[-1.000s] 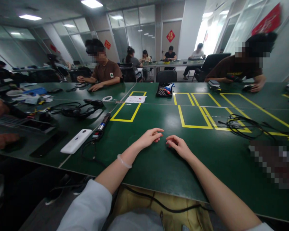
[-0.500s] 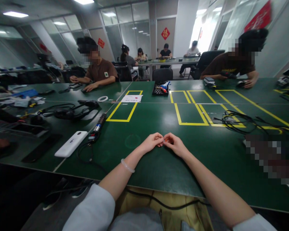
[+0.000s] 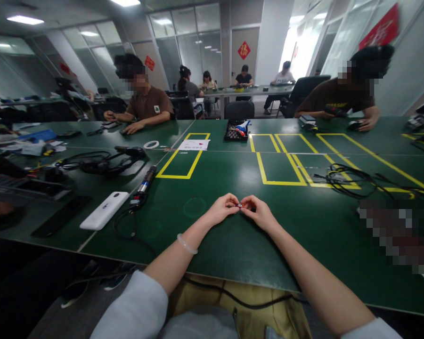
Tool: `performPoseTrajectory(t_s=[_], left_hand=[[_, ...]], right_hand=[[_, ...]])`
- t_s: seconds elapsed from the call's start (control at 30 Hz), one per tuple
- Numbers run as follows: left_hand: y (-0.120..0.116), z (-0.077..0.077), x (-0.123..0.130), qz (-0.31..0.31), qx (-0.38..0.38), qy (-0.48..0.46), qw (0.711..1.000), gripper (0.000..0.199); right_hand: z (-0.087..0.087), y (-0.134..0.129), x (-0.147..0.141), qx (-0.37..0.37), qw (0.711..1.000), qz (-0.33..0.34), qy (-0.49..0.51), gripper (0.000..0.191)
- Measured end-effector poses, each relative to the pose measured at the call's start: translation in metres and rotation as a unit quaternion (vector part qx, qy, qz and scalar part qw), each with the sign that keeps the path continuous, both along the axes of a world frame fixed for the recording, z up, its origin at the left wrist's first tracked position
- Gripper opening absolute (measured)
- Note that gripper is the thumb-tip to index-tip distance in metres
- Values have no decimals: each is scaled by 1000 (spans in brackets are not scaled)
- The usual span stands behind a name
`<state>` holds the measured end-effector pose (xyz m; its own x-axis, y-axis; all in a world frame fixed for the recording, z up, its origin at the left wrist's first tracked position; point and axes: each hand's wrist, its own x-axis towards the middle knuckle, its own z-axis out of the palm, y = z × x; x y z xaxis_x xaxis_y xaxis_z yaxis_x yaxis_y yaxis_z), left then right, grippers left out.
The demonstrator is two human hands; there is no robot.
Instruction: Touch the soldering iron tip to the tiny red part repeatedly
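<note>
My left hand (image 3: 223, 208) and my right hand (image 3: 257, 210) meet fingertip to fingertip above the green table (image 3: 233, 245). Both are closed in a pinch on a small object (image 3: 239, 205) with dark and orange-red parts. Fingers cover much of it, and it is too small to name. A translucent bangle (image 3: 187, 244) circles my left wrist.
A white power bank (image 3: 104, 210), a cabled cylindrical tool (image 3: 143, 188) and a black headset (image 3: 109, 160) lie to the left. Ahead is a black tray (image 3: 231, 132). Black cables (image 3: 342, 176) lie at the right. People sit across the table.
The fingers have shifted slightly around the small object, and more of it shows between the fingertips. Both hands stay in nearly the same place.
</note>
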<state>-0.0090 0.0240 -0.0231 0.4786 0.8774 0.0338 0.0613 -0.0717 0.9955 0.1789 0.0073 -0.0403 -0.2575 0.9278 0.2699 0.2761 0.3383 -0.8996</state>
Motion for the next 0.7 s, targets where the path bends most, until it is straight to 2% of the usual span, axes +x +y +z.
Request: performPoseTrajectory(t_s=[0.27,0.4,0.5,0.6,0.7], left_hand=[[4,1,-1,3,-65,-6,998,28],[5,-6,2,11,-64,-15,998,29],[4,-4,1,3,-37,7,999,31],[3,12,-20,27,44,104,993,36],[6,33,-73,106,142,256,950,44]], right_hand=[[3,-2,0,38,998,-14,-44,15],[3,-3,0,41,998,-11,-55,15],[2,-2,0,15,999,-7,-36,17],[1,-1,1,-22,999,0,-24,20],[2,-1,1,-38,999,3,-21,23]])
